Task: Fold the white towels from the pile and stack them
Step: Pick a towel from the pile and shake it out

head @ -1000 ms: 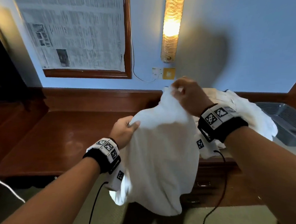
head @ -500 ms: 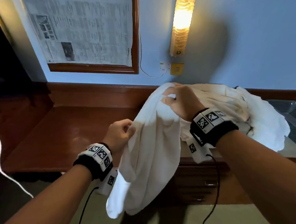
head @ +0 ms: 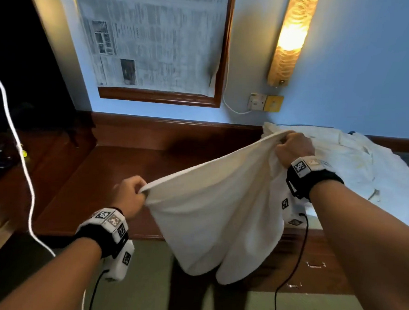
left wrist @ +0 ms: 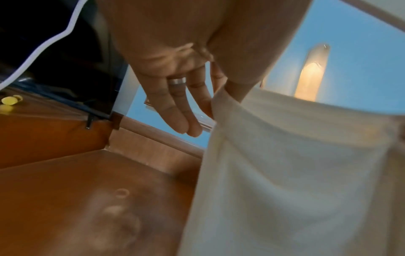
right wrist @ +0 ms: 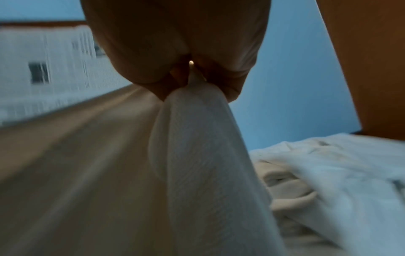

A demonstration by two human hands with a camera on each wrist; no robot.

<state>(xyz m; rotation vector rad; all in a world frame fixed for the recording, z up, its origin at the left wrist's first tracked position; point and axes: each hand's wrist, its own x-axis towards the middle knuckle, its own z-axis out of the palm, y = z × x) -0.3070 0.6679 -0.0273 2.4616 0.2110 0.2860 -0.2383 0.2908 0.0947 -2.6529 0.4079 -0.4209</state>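
- Left hand (head: 130,194), at seven o'clock, pinches one corner of the white towel (head: 214,217)
- The towel hangs stretched above the wooden desk (head: 106,172)
- Right hand (head: 293,148), at two o'clock, grips the other corner, beside the pile (head: 356,164)

Head view looks down from above; both wrist views sit close, sharing the stretched towel (head: 215,203) with it.

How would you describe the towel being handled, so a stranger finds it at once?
Find the wooden desk below the wall lamp. In front of it, the towel hangs stretched between both hands, unlike the crumpled pile lying on the desk at right.
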